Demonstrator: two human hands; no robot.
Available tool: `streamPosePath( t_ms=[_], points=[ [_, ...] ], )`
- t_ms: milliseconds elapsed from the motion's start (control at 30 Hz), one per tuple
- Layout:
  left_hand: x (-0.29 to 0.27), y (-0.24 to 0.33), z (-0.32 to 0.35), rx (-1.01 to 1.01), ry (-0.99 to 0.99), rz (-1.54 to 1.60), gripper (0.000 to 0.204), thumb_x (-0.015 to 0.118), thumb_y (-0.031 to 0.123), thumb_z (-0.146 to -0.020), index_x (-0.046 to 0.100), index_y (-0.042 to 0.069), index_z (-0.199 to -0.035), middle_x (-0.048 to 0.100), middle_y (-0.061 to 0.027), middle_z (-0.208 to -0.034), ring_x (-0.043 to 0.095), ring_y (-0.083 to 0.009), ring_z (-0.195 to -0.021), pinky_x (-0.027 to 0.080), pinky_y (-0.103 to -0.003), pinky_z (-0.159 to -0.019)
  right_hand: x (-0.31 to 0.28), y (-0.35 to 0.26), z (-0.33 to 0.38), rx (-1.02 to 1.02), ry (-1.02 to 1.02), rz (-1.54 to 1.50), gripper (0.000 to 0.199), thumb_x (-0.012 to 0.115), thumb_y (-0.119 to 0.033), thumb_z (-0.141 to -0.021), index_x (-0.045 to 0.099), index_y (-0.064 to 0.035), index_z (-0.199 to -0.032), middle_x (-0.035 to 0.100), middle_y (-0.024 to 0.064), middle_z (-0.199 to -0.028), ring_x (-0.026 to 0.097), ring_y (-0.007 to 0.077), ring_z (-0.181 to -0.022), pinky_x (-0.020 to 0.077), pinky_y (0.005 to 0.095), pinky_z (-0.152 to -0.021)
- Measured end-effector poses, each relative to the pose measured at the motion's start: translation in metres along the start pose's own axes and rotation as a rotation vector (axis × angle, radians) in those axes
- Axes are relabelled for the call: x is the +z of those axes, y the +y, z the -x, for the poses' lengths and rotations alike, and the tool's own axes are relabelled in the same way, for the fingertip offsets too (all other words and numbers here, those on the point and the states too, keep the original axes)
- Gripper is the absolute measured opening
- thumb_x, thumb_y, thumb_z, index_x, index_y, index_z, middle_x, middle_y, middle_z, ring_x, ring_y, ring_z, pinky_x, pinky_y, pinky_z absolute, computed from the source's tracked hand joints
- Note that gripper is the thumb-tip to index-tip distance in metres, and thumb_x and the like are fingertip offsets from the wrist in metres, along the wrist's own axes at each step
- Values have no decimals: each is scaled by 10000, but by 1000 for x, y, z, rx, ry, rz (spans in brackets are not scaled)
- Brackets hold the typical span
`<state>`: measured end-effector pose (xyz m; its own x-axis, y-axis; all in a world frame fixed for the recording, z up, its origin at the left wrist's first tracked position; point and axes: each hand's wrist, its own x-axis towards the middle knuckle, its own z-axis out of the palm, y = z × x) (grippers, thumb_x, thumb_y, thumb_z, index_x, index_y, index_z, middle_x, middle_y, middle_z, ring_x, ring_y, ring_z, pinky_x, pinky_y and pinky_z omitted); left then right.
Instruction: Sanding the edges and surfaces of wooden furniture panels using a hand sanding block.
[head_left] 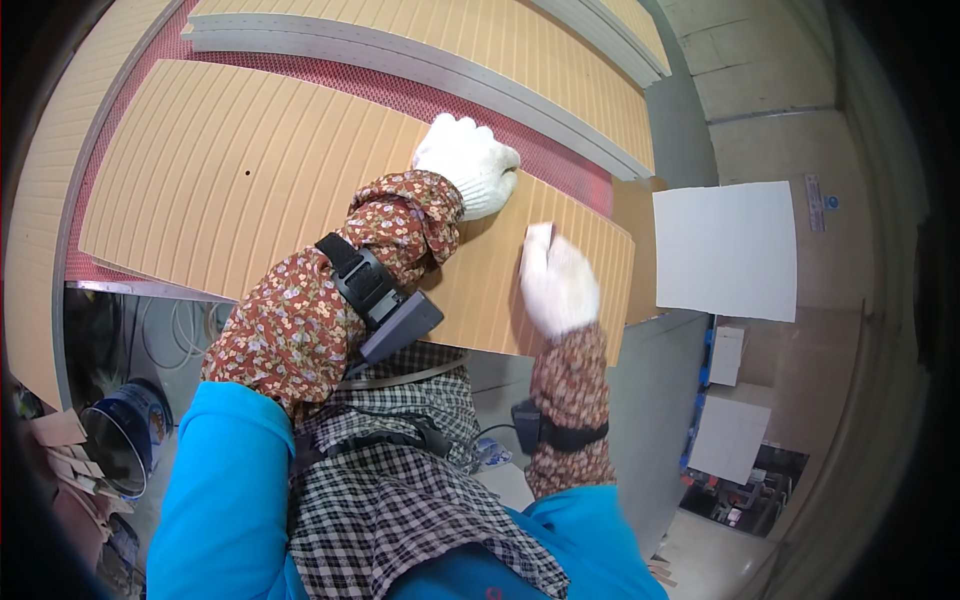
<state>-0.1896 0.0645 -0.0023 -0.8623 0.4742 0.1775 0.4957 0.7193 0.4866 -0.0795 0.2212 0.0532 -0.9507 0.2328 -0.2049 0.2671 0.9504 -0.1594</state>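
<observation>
Left hand: in a white knit glove, palm down with fingers spread flat on the far right part of the tan grooved rectangular board; pressing, nothing clasped.
Right hand: white-gloved too, flat on the board's right end, fingers laid over a small pale block; whether they close around it, cannot tell.
Board: lies across a red mesh surface; its right near corner juts past the support. A small dark hole shows left of middle.
Sleeves: brown floral fabric, a black strap with a grey device on each forearm.
Far side: a long grey metal rail, then another grooved tan board.
Right: white flat sheet on brown card.
Near left: blue bucket on the floor.
</observation>
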Motion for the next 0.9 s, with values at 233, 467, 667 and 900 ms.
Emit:
streamPosePath(
  t_ms=[233, 467, 667, 900],
  points=[
    [2, 4, -9, 49, 90, 2, 327, 595, 347, -941, 795, 182, -1140, 737, -159, -981, 686, -332, -958, 483, -495, -891, -12, 11, -102, -82, 1, 34, 650, 291, -423, -1093, 721, 64, -1066, 698, 348, -1112, 668, 491, -1119, 503, 579, -1015],
    [1, -3, 0, -15, 69, -35, 327, 574, 354, -936, 796, 205, -1124, 748, -153, -942, 693, -358, -958, 497, -511, -853, -11, -15, -78, -169, 27, 3, 558, 260, -345, -1089, 673, 28, -1134, 678, 332, -1203, 627, 495, -1193, 491, 580, -1021],
    [5, 18, -2, 11, 51, 70, 278, 583, 351, -931, 803, 199, -1007, 741, -146, -1033, 671, -330, -1081, 460, -476, -936, 5, 21, -37, 42, 54, -104, 600, 351, -468, -1074, 710, 11, -1116, 697, 327, -1089, 672, 506, -1046, 510, 604, -900],
    [2, -8, 7, 42, 197, 83, 293, 645, 318, -877, 784, 140, -1065, 709, -173, -1002, 657, -382, -1003, 482, -522, -940, 36, 14, 43, 17, 321, -156, 456, 475, -414, -1058, 698, -23, -1131, 726, 297, -880, 712, 491, -846, 539, 605, -756]
  ],
)
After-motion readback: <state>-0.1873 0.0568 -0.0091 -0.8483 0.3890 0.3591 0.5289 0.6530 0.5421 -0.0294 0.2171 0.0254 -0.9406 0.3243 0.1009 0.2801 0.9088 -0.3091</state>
